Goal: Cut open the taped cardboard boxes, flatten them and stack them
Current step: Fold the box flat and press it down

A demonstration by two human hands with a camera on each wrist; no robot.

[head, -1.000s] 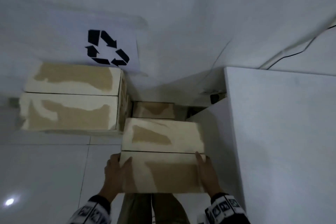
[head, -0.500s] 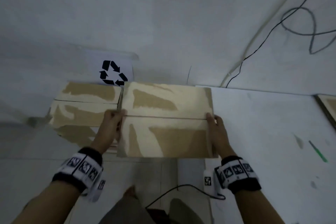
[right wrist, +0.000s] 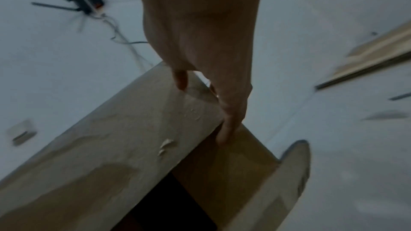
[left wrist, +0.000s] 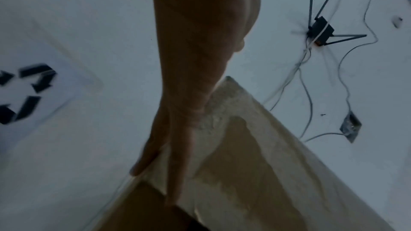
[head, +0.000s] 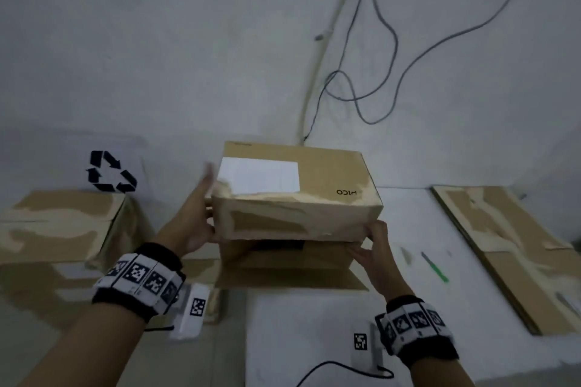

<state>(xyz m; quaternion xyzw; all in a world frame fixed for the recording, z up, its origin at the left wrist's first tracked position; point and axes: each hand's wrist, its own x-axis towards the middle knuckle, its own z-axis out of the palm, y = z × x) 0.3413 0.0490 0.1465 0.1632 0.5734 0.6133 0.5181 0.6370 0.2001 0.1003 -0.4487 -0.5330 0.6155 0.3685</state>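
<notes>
I hold a brown cardboard box between both hands over the left end of the white table. A white label is on its upper face, and its loose flaps hang open toward me below. My left hand presses flat against the box's left end, fingers straight. My right hand grips the lower right corner, thumb on the front face, fingers down the end by the flap. A green-handled cutter lies on the table to the right.
Flattened cardboard lies on the table's right side. More taped boxes stand on the floor at left, below a recycling sign. Cables hang on the wall behind; a router is mounted higher up.
Both hands have raised the box from the floor stack and carried it right to the table. It has tipped, so the labelled face is up and the flaps face me.
</notes>
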